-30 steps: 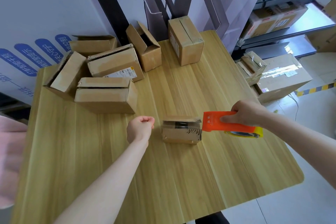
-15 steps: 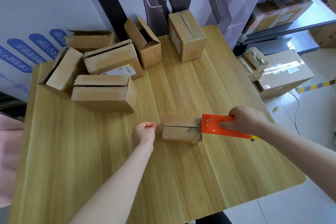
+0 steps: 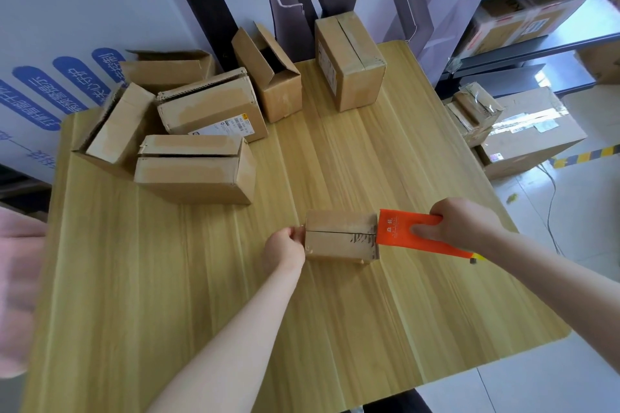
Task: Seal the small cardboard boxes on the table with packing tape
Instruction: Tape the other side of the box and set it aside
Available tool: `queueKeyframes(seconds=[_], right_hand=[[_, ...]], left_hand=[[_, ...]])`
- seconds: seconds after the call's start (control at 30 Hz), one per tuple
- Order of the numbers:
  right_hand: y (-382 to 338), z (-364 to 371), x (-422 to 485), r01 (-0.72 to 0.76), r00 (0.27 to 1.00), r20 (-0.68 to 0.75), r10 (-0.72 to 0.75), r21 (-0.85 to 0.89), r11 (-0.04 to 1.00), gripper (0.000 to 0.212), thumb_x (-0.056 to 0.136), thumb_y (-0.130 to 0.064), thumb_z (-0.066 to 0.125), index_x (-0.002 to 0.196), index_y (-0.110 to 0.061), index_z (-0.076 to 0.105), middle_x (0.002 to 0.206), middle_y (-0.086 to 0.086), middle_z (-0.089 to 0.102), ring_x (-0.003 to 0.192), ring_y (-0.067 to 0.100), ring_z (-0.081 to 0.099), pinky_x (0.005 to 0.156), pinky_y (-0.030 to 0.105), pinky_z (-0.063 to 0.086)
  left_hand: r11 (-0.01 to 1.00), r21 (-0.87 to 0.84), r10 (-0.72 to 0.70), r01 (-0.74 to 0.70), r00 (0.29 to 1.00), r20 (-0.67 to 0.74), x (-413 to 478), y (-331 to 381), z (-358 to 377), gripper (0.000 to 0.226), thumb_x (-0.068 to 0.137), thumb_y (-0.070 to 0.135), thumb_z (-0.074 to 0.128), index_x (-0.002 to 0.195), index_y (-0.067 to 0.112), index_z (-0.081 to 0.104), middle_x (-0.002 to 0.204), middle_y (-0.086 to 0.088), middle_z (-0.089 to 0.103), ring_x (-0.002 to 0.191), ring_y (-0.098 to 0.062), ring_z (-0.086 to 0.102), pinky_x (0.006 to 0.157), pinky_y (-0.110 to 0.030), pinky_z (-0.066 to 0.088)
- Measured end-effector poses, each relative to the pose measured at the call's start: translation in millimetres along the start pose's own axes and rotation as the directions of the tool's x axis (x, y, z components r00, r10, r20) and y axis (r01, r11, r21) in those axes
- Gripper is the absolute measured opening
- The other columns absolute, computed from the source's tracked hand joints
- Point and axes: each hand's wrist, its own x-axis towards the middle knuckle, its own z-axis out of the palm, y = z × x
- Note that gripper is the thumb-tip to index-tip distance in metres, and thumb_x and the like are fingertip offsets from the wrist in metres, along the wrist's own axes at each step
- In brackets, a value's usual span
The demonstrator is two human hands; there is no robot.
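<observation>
Small brown cardboard box (image 3: 340, 235) sits on the light wooden table (image 3: 335, 329), top seam running left to right, no fresh tape visible. Left hand (image 3: 285, 244) at the box's left end, fingers curled against it, bracing. Right hand (image 3: 460, 221) wraps the orange plastic tape dispenser (image 3: 407, 234), whose toothed edge meets the box's right end.

Judgement: box is light with thin walls, so it slides and dents easily. Hold it by the ends and press only lightly on the flaps. Larger brown cardboard boxes (image 3: 194, 168) lie well beyond the box.
</observation>
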Motion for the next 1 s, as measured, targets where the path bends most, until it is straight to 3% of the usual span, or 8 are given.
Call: queueKeyframes(seconds=[0.13,0.4,0.5,0.57,0.63,0.77,0.87,1.0], right_hand=[[0.9,0.8,0.5,-0.01,1.0,-0.003,0.01,0.011,1.0,0.043,0.077,-0.066,0.057,0.078,-0.023,0.064,0.073,-0.005,0.062,0.068,0.014,0.061,0.053,0.024,0.042],[3.8,7.0,-0.8,-0.032,0.999,0.011,0.031,0.071,0.997,0.047,0.078,-0.066,0.056,0.083,-0.021,0.067,0.077,-0.003,0.064,0.071,0.015,0.062,0.056,0.026,0.047],[3.9,6.2,-2.1,-0.032,0.999,0.017,0.03,0.096,0.995,0.045,0.078,-0.065,0.057,0.082,-0.022,0.066,0.076,-0.004,0.063,0.069,0.013,0.061,0.053,0.025,0.043],[5.3,8.5,-2.7,-0.029,1.0,0.014,0.028,0.109,0.994,0.045,0.079,-0.065,0.057,0.081,-0.021,0.066,0.075,-0.003,0.064,0.069,0.014,0.061,0.053,0.025,0.044],[8.0,12.1,-2.7,-0.03,1.0,0.006,0.03,0.118,0.993,0.046,0.079,-0.064,0.057,0.08,-0.018,0.066,0.074,-0.002,0.064,0.069,0.015,0.062,0.055,0.026,0.044],[13.4,20.7,-2.4,0.01,1.0,-0.004,-0.01,0.147,0.989,0.043,0.081,-0.061,0.057,0.073,-0.019,0.061,0.067,-0.004,0.059,0.063,0.013,0.057,0.051,0.025,0.039],[22.2,24.0,0.9,0.069,0.998,0.001,-0.07,0.176,0.982,0.041,0.083,-0.058,0.057,0.077,-0.018,0.063,0.068,-0.004,0.059,0.063,0.013,0.056,0.051,0.026,0.04],[41.5,24.9,3.9,0.16,0.983,0.041,-0.178,0.276,0.948,0.03,0.084,-0.051,0.059,0.079,-0.021,0.064,0.069,-0.003,0.064,0.052,0.005,0.057,0.056,0.031,0.051]], left_hand=[[0.953,-0.289,0.073,-0.09,0.995,-0.071,-11.9,6.5,-1.0,0.039,0.102,0.035,0.041,0.128,0.013,0.059,0.116,0.002,0.067,0.115,-0.021,0.059,0.091,-0.028,0.044],[0.874,-0.485,0.138,0.014,0.951,0.276,-27.4,14.2,9.5,0.053,0.103,0.039,0.03,0.148,0.011,0.03,0.151,-0.001,0.037,0.138,-0.017,0.034,0.101,-0.02,0.025],[0.96,-0.064,0.277,-0.272,0.958,0.081,-21.7,10.5,7.6,0.056,0.102,0.032,0.04,0.15,0.009,0.024,0.157,-0.007,0.025,0.146,-0.022,0.019,0.116,-0.03,0.019],[0.787,0.166,0.615,-0.594,0.779,-0.126,-24.6,23.1,12.6,0.051,0.094,0.01,0.056,0.143,0.008,0.041,0.152,-0.01,0.035,0.145,-0.025,0.024,0.118,-0.039,0.021],[0.584,0.236,0.805,-0.777,0.591,-0.046,-27.5,44.9,24.8,0.047,0.09,0.005,0.061,0.135,0.009,0.052,0.145,-0.009,0.047,0.141,-0.027,0.033,0.118,-0.041,0.019],[0.506,0.451,0.73,-0.735,0.644,0.231,-23.6,62.5,49.0,0.045,0.101,0.041,0.027,0.129,0.02,0.055,0.133,0.0,0.056,0.129,-0.022,0.044,0.118,-0.041,0.017],[0.453,0.552,0.743,-0.7,0.639,0.201,-18.2,54.8,56.2,0.054,0.097,0.048,0.011,0.097,0.024,0.059,0.098,0.005,0.061,0.099,-0.021,0.054,0.101,-0.038,0.032],[0.439,0.569,0.768,-0.695,0.619,0.164,-14.4,52.6,59.9,0.049,0.097,0.047,0.014,0.089,0.024,0.057,0.088,0.004,0.059,0.089,-0.022,0.053,0.092,-0.037,0.034]])
